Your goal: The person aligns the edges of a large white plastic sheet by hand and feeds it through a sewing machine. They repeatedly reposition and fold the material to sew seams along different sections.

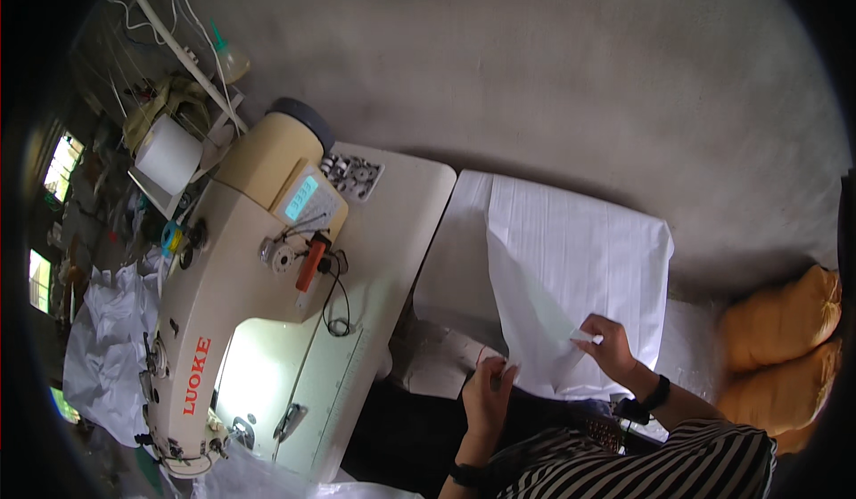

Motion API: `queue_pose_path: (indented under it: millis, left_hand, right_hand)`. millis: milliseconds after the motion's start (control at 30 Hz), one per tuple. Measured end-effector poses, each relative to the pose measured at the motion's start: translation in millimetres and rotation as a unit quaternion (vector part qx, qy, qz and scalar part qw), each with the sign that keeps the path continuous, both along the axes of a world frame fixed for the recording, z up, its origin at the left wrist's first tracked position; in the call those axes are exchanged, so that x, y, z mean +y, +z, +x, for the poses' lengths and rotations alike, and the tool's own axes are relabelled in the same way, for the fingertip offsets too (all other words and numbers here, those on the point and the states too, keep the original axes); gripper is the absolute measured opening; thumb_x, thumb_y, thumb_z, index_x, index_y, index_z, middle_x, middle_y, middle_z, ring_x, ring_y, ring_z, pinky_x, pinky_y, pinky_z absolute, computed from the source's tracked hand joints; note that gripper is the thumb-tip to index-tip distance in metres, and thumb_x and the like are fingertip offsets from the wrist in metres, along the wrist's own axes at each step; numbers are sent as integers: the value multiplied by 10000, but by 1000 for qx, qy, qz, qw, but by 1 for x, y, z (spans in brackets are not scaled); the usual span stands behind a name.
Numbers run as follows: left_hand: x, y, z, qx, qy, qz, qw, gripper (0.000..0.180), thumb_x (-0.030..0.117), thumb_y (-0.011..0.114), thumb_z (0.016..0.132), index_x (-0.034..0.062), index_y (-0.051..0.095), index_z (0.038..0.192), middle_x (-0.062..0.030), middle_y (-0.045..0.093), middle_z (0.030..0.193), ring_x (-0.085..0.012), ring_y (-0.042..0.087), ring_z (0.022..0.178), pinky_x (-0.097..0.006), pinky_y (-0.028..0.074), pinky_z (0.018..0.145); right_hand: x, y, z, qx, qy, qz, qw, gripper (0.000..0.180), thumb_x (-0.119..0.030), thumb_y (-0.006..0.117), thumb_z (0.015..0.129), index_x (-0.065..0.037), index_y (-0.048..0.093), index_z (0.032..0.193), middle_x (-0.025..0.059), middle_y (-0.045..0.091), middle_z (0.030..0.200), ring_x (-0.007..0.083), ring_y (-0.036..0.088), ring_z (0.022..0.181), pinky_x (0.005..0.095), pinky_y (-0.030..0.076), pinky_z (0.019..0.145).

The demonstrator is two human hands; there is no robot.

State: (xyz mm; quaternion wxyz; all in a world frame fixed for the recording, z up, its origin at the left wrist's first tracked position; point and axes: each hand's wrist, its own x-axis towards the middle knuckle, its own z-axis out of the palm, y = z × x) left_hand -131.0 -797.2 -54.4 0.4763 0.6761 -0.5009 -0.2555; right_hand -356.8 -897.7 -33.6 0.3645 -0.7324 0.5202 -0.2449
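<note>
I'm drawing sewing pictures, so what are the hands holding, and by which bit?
A white sheet. The right hand pinches it by an edge between thumb and fingers; the left hand seems to pinch another bit of edge.

black-and-pale striped top (655,465); two black wristbands (659,393).

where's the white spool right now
In the head view, the white spool is at upper left, beside the cream sewing machine, below and left of the green-tipped bottle.

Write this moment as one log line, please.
right hand: pinching white sheet; left hand: at sheet's edge, grip unclear; sewing machine: at left
</note>
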Motion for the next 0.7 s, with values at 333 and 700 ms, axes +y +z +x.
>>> queue_pose_path:
  millis: [333, 700]
  left_hand:
    - [-17, 10, -3, 22, 1, -17, 1000, 247, 66, 807, 786, 5, 638, 956, -76, 634, 717, -147, 566, 571, -266, 468, 563]
    - [-13, 8, -3, -2, 20, 22, 1000, 308, 112, 848, 745, 25, 557, 696, -77, 588, 599, -158, 534, 493, -285, 441, 502]
  right_hand:
    - [-4, -6, 24, -134, 62, -33, 988, 305, 22, 777, 704, -19, 475, 714, 74, 536, 681, 172, 522, 588, 278, 427, 541]
    - [-3, -6, 29, -96, 87, -7, 992, 353, -6, 796, 684, -13, 444, 696, 92, 489, 648, 214, 469, 548, 295, 407, 530]
